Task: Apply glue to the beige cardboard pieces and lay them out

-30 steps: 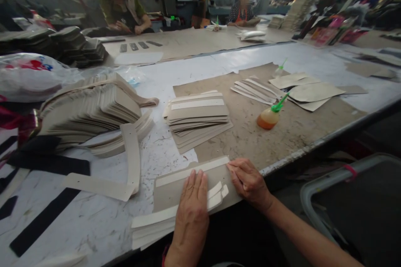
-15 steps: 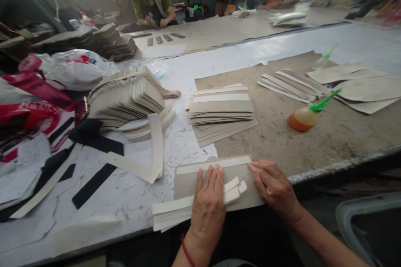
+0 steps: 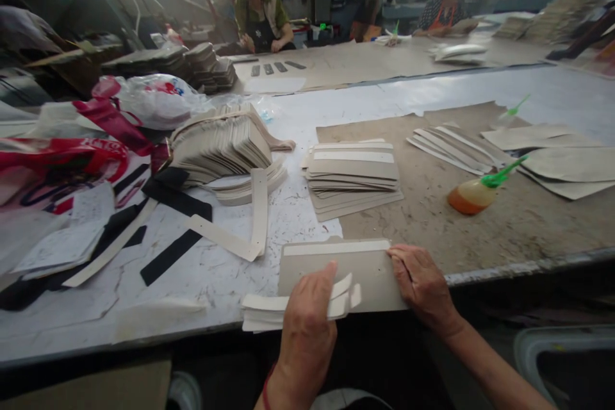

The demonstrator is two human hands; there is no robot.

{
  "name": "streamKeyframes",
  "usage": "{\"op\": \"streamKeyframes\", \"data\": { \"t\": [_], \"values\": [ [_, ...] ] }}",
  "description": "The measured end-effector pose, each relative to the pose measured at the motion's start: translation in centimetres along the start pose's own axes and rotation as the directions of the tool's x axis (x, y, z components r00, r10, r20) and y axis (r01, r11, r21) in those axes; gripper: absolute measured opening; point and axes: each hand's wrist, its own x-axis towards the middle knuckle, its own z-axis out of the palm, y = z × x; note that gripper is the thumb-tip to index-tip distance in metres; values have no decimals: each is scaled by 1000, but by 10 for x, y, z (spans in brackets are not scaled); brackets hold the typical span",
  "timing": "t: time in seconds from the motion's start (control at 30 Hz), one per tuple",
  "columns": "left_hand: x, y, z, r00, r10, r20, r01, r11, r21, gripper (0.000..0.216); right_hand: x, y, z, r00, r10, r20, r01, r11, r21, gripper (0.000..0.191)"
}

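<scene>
A flat grey-beige panel [image 3: 355, 272] lies at the table's front edge, with a narrow white strip [image 3: 355, 246] along its top edge. My right hand [image 3: 425, 288] is closed at the panel's upper right corner, fingertips by the strip's end. My left hand [image 3: 310, 320] is curled round a small bundle of loose white strips [image 3: 264, 304] over the panel's lower left part; one finger points up and its underside is hidden. Beyond the panel stands a stack of similar panels [image 3: 355, 173], the top one bearing a white strip.
A squeeze bottle [image 3: 473, 195] with orange liquid and a green nozzle lies right. Loose strips [image 3: 461, 147] and pale sheets [image 3: 567, 170] are behind it. Left are a bound pile of pieces [image 3: 221, 144], black strips [image 3: 170, 256] and plastic bags [image 3: 154, 99]. Two people sit across the table.
My left hand has lifted from lying flat on the panel's white strip and drawn back towards me, its fingers now curled. The right hand stays at the corner. The view has shifted.
</scene>
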Motion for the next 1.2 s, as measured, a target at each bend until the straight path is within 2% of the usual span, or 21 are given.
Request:
{"op": "streamKeyframes", "data": {
  "t": [0.03, 0.07, 0.1, 0.13, 0.17, 0.2, 0.27, 0.3, 0.37, 0.43, 0.5, 0.57, 0.6, 0.7, 0.8, 0.93, 1.03, 1.13, 1.2],
  "values": [
    [-5, 3, -10, 982, -186, 18, 187, 974, -129, 38, 0, 1, -2, 999, 49, 18, -50, 998, 25, 19],
    [-10, 4, -20, 924, -376, 74, 382, 888, -255, 33, 1, 2, -4, 993, 109, 40, -111, 993, 48, 21],
    [-14, 5, -29, 833, -533, 150, 548, 753, -365, 35, 1, 3, -7, 984, 168, 55, -172, 983, 59, 23],
    [-18, 5, -37, 733, -643, 221, 661, 599, -452, 41, 3, 4, -10, 974, 218, 55, -221, 974, 58, 24],
    [-20, 3, -43, 650, -710, 271, 720, 460, -520, 46, 6, 5, -13, 967, 253, 36, -255, 966, 48, 25],
    [-22, 1, -48, 595, -748, 295, 735, 358, -576, 50, 10, 4, -14, 964, 267, 5, -267, 963, 38, 25],
    [-22, -4, -54, 538, -789, 299, 718, 242, -653, 50, 24, -4, -13, 970, 243, -27, -242, 969, 48, 22],
    [-22, -7, -56, 522, -801, 292, 701, 208, -682, 48, 34, -12, -10, 977, 214, -1, -213, 974, 75, 19],
    [-21, -13, -58, 502, -813, 294, 670, 151, -727, 43, 58, -39, 1, 985, 115, 125, -134, 978, 159, 14],
    [-20, -18, -61, 489, -821, 296, 640, 107, -761, 39, 84, -77, 20, 966, -49, 254, -14, 971, 241, 14],
    [-20, -24, -66, 481, -830, 283, 609, 84, -789, 40, 107, -119, 44, 910, -211, 357, 128, 962, 242, 11],
    [-21, -29, -73, 484, -833, 269, 552, 52, -832, 43, 126, -156, 69, 788, -332, 518, 260, 943, 208, 23],
    [-22, -32, -77, 488, -831, 269, 517, 27, -855, 44, 134, -171, 81, 760, -356, 543, 288, 934, 210, 28],
    [-24, -38, -90, 503, -810, 302, 423, -74, -903, 42, 147, -196, 105, 705, -388, 594, 316, 921, 227, 13],
    [-25, -43, -99, 507, -789, 347, 392, -148, -908, 40, 150, -199, 110, 702, -382, 600, 281, 924, 259, 18],
    [-23, -49, -100, 529, -759, 379, 336, -223, -915, 50, 145, -190, 100, 745, -334, 578, 147, 927, 346, 21],
    [-18, -52, -98, 526, -764, 373, 289, -252, -923, 55, 138, -186, 93, 773, -278, 570, 2, 900, 437, 19],
    [-13, -51, -100, 523, -772, 361, 258, -260, -931, 54, 131, -183, 81, 800, -193, 568, -153, 850, 504, 25],
    [-11, -50, -105, 554, -764, 330, 205, -258, -944, 50, 125, -177, 66, 778, -132, 614, -328, 748, 577, 31]
  ]
}}
